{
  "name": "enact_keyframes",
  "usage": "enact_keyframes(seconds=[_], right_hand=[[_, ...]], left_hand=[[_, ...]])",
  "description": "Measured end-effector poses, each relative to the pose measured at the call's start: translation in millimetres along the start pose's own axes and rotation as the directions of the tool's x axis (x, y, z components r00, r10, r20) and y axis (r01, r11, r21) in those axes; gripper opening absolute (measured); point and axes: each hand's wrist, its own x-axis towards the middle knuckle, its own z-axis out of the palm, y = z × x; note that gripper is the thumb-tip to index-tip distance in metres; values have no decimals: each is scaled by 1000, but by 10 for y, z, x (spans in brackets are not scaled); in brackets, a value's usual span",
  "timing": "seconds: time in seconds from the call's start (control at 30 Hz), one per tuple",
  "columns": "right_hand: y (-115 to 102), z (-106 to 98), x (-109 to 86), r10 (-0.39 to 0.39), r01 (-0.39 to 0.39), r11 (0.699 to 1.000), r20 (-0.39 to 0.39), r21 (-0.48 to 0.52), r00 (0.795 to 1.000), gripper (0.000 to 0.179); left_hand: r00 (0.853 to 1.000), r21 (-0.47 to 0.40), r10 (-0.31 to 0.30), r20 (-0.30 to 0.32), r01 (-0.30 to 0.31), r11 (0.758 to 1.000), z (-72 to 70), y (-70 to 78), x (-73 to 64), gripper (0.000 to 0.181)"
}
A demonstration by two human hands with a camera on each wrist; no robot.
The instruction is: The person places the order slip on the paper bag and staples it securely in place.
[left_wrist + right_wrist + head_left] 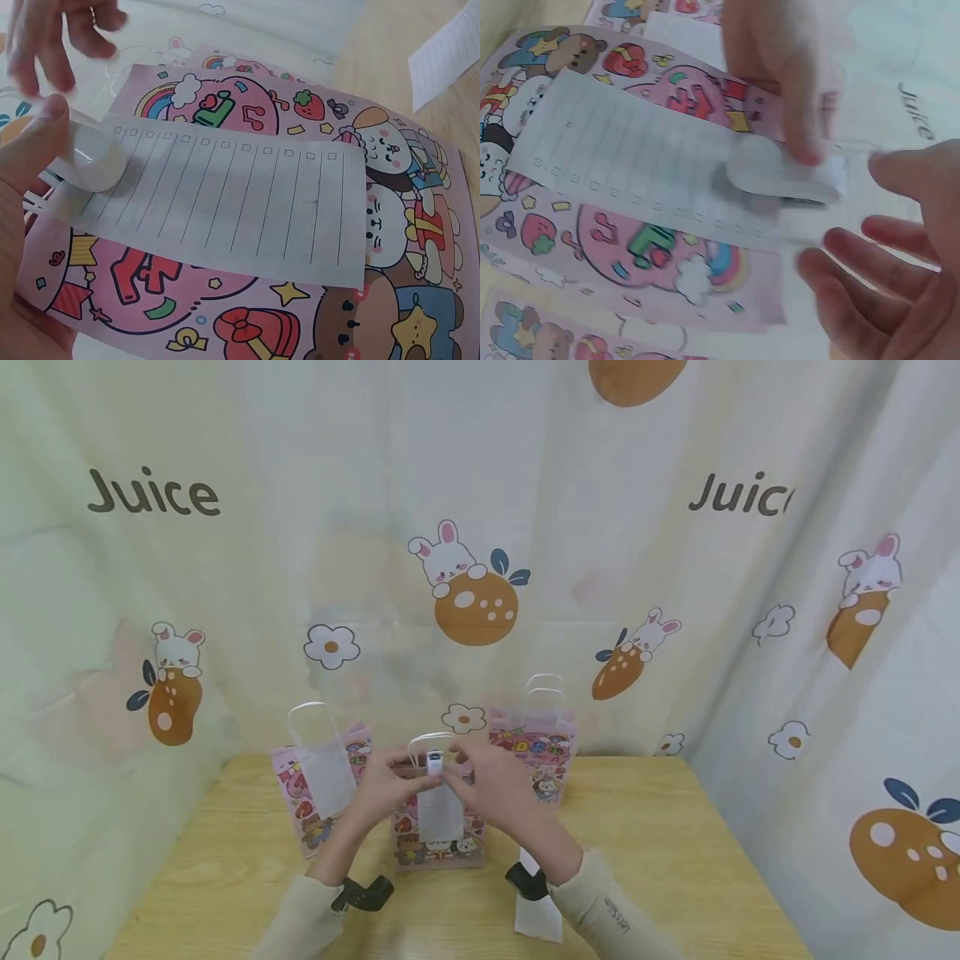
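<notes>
A small white stapler (pixel 772 169) sits over the top edge of the middle pink cartoon paper bag (pixel 408 853), where a lined paper slip (pixel 441 818) lies against the bag's front. My left hand (pixel 381 787) pinches the stapler and bag top, its thumb on the stapler's end in the left wrist view; its other fingers are mostly hidden. Beside the stapler, my right hand (pixel 491 781) holds nothing, its fingers (pixel 877 266) loosely bent and apart near the bag's white handle (pixel 422 739). Motion blurs this hand in the left wrist view.
To the left leans another pink bag (pixel 309 833) with a white slip (pixel 327 777) on its front. A third bag (pixel 553 752) stands at the right rear. One loose slip (pixel 538 921) lies near the table's (pixel 645 860) front, under my right wrist. Behind hangs a printed curtain (pixel 300 568).
</notes>
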Motion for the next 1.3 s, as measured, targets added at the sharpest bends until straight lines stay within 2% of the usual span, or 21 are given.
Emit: enact_keyframes(seconds=[0.1,0.2,0.3,0.4,0.5,0.7,0.8,0.87,0.93,1.0,1.03,1.13,1.2,1.27,1.3], right_hand=[[-49,85,37,45,-48,998,90,30,995,39],[-88,133,65,83,-95,992,136,81,987,40],[-94,163,61,117,-144,976,163,164,980,33],[-64,168,67,124,-164,955,171,246,977,26],[-22,152,93,108,-149,948,157,281,982,23],[6,40,125,59,-80,951,81,299,995,23],[8,-59,113,54,-58,946,22,320,998,25],[8,-136,88,82,-74,937,-9,341,997,25],[16,-210,43,124,-106,915,-20,390,992,23],[35,-268,-24,178,-156,876,-6,457,984,21],[46,-290,-65,210,-189,844,15,503,978,20],[102,-317,-202,287,-264,712,73,651,955,18],[145,-319,-285,327,-292,610,101,737,940,20],[198,-313,-359,340,-298,506,130,809,931,25],[232,-308,-393,336,-297,471,143,831,931,28]], left_hand=[[1000,21,-16,-25,17,1000,2,28,-12,33],[997,35,-65,-36,67,997,3,25,-29,30],[997,17,-83,-2,83,996,3,2,-44,33],[998,-18,-46,47,47,999,-6,13,-41,38],[997,-33,-33,64,35,999,-25,64,-17,42],[988,2,-148,50,148,989,-96,132,16,43],[990,71,-137,30,135,988,-126,142,36,42],[992,104,-124,19,122,987,-133,143,47,40],[992,141,-125,10,122,982,-126,135,57,34],[991,161,-130,22,125,979,-104,119,67,30],[991,179,-133,34,125,976,-88,108,70,27],[990,289,-130,62,106,951,-42,76,79,18],[988,349,-136,67,105,931,-21,64,82,12],[986,383,-154,62,119,916,-17,62,89,6],[985,395,-165,57,130,909,-21,66,95,6]])
